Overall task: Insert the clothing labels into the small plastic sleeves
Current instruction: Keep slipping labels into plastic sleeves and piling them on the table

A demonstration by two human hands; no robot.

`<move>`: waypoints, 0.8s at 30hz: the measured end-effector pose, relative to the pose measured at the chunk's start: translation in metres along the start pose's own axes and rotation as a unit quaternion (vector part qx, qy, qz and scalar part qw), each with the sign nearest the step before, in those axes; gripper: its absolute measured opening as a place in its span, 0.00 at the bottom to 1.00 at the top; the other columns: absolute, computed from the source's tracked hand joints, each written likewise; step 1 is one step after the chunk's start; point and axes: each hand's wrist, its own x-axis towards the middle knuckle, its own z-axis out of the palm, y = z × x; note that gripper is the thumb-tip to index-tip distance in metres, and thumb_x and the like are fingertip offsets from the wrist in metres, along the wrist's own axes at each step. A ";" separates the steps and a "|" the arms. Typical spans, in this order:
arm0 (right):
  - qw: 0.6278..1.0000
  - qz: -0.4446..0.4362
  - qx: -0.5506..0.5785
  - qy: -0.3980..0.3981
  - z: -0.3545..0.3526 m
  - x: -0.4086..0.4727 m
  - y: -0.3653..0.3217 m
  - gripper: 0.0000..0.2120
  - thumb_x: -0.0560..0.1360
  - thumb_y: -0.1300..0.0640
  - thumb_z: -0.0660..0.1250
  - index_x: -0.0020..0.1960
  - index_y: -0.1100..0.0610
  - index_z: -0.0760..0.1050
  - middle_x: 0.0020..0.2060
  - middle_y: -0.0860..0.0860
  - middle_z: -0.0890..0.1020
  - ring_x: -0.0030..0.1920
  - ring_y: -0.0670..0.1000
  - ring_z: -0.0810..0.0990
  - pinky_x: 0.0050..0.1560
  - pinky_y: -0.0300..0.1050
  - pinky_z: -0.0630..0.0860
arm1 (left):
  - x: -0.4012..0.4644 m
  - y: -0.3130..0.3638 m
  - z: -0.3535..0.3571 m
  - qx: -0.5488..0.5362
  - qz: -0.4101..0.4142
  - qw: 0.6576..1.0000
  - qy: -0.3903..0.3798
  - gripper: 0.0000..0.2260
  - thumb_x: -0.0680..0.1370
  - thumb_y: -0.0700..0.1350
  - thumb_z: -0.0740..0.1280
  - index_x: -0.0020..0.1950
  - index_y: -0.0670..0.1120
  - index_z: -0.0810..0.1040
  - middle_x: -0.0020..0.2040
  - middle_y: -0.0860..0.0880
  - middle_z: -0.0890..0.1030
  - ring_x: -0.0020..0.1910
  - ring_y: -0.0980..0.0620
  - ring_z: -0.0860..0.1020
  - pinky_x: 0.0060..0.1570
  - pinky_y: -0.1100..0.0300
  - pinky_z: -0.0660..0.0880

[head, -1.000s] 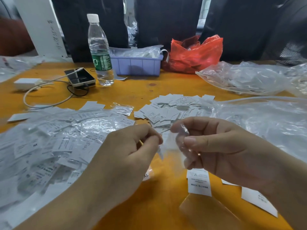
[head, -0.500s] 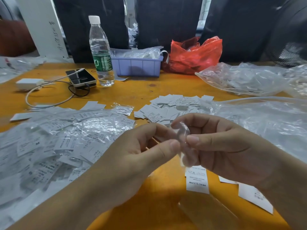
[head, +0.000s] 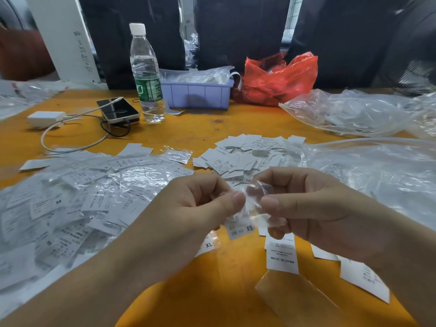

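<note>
Head view, and both hands meet over the orange table (head: 212,300). Left hand (head: 188,215) pinches one edge of a small clear sleeve (head: 256,204) between thumb and forefinger; right hand (head: 313,208) pinches the opposite edge, fingers curled round it. That two-sided pinch looks meant to part the mouth of the sleeve so a label can slide in. The film is thin, crinkled and glossy, nearly invisible against the skin. Just below the grip hangs an XS label (head: 240,230); whether it is already partly inside the sleeve is hard to tell. Nearer than the grip lies a "MADE IN CHINA" label (head: 282,256). Left of the grip spreads the heap of bagged labels (head: 77,199). Just beyond it waits the pile of loose labels (head: 245,156). Farther off stand a water bottle (head: 146,74) and a lilac bin (head: 198,94).
</note>
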 end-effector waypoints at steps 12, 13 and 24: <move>0.999 -0.003 -0.034 -0.004 0.001 -0.003 -0.002 0.07 0.68 0.57 0.72 0.34 0.56 0.76 0.30 0.52 0.75 0.29 0.47 0.71 0.33 0.39 0.70 | 0.002 -0.003 -0.001 0.014 0.020 0.999 0.034 0.08 0.71 0.56 0.69 0.40 0.53 0.83 0.33 0.52 0.80 0.32 0.58 0.76 0.35 0.67 0.73; 0.999 -0.001 -0.037 -0.015 0.002 -0.003 -0.002 0.07 0.68 0.56 0.73 0.37 0.57 0.77 0.30 0.52 0.76 0.30 0.48 0.71 0.33 0.40 0.70 | 0.001 -0.003 -0.001 0.020 0.025 0.999 0.034 0.08 0.71 0.56 0.69 0.40 0.54 0.83 0.33 0.52 0.80 0.32 0.57 0.76 0.34 0.68 0.73; 0.997 -0.036 -0.049 0.056 0.000 -0.003 -0.003 0.07 0.64 0.54 0.73 0.36 0.57 0.81 0.28 0.54 0.76 0.29 0.49 0.72 0.30 0.38 0.72 | 0.000 0.001 -0.004 0.035 0.050 0.991 0.122 0.07 0.68 0.58 0.71 0.44 0.59 0.83 0.35 0.49 0.81 0.35 0.47 0.78 0.37 0.48 0.77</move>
